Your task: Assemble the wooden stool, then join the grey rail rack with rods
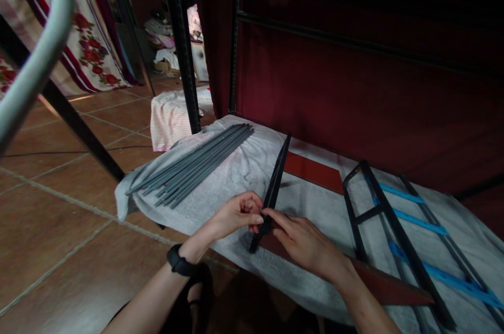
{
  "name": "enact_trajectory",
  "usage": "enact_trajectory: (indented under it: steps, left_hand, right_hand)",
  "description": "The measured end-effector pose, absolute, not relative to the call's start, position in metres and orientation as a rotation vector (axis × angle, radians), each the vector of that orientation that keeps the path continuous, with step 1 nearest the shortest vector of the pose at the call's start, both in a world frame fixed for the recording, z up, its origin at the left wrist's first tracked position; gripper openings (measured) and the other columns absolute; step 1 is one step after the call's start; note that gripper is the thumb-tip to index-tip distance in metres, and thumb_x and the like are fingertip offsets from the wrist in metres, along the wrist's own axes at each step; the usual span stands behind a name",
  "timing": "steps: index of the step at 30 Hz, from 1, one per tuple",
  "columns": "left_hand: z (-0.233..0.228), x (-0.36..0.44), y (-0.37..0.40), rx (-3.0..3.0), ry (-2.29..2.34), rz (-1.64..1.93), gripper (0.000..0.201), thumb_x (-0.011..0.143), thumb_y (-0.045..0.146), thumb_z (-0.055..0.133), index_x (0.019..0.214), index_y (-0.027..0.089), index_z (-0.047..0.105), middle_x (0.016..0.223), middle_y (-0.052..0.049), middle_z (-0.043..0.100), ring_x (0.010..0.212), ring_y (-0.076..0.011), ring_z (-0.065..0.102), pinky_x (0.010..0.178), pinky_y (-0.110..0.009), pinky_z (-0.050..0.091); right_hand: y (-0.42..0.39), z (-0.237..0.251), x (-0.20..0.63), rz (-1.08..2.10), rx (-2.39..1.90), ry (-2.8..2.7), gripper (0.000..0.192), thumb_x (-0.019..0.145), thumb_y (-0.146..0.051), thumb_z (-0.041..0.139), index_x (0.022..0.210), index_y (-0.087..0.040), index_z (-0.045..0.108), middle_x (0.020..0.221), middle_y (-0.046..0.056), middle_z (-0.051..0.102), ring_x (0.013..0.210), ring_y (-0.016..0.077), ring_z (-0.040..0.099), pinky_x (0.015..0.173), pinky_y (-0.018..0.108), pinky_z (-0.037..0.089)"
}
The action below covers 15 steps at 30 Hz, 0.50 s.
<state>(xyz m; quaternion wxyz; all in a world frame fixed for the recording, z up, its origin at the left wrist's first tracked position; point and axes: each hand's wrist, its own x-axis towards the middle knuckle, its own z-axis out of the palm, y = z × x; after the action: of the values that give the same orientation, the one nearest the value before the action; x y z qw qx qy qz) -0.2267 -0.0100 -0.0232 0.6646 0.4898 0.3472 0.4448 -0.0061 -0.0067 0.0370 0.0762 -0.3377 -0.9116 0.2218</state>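
The left hand (242, 214) is curled nearly closed, thumb and fingertips drawn together at the near part of a slim black bar (277, 174); whether a small part is pinched between them cannot be made out. The right hand (305, 242) comes in from the right, partly curled, its index finger stretched to the same spot; whether it grips the bar or only steadies it is unclear. The bar lies slantwise on the pale cloth (224, 195), between a bundle of grey rods (200, 163) on the left and a far red board (315, 171) on the right. A near reddish board (394, 286) passes under the right forearm towards a black frame (405, 239) near blue strips (421, 222). The likeliest trouble is the bar twisting, should the two hands push unevenly at its near end while its far end goes unheld. Anything small at the fingertips could slip into the cloth's folds, and a careless drop of the right forearm might shift the near board. The soft, wrinkled cloth probably gives little firm backing, and some rods overhang its left edge, where a tug could slide them off.
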Motion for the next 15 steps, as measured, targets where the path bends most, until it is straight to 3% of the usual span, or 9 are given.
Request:
enact_trajectory:
  steps: [4,8,11,15]
  left_hand:
    - [-0.023,-0.227,-0.011,1.140,0.865,0.980,0.035,0.075,0.037,0.081,0.080,0.017,0.053,0.055,0.004,0.061,0.043,-0.0088,0.057,0.042,-0.016,0.037]
    - [-0.019,-0.226,-0.011,1.122,0.843,1.017,0.036,0.070,0.033,0.085,0.076,0.016,0.053,0.059,0.004,0.063,0.048,-0.0080,0.058,0.046,-0.017,0.042]
    - [-0.017,-0.226,-0.011,1.088,0.813,0.993,0.037,0.068,0.032,0.087,0.079,0.016,0.056,0.063,0.003,0.065,0.052,-0.0085,0.060,0.053,-0.020,0.048]
    - [-0.018,-0.227,-0.010,1.089,0.805,0.947,0.035,0.069,0.034,0.086,0.083,0.014,0.060,0.063,0.001,0.067,0.055,-0.0108,0.063,0.057,-0.022,0.050]
  right_hand:
    - [-0.006,0.037,-0.005,0.690,-1.016,-2.743,0.050,0.099,-0.021,0.039,0.149,-0.026,0.042,0.130,0.007,0.068,0.114,0.0221,0.067,0.096,0.036,0.051]
    - [-0.008,0.042,-0.003,0.735,-1.177,-2.703,0.054,0.098,-0.024,0.043,0.151,-0.020,0.034,0.112,0.008,0.074,0.102,0.0239,0.070,0.087,0.036,0.052]
    - [-0.010,0.048,-0.001,0.746,-1.232,-2.686,0.038,0.099,-0.029,0.044,0.136,-0.021,0.049,0.104,0.006,0.075,0.097,0.0239,0.071,0.082,0.034,0.049]
    - [-0.012,0.049,0.001,0.712,-1.130,-2.714,0.029,0.103,-0.028,0.039,0.123,-0.024,0.060,0.115,0.005,0.072,0.107,0.0224,0.066,0.090,0.034,0.046]
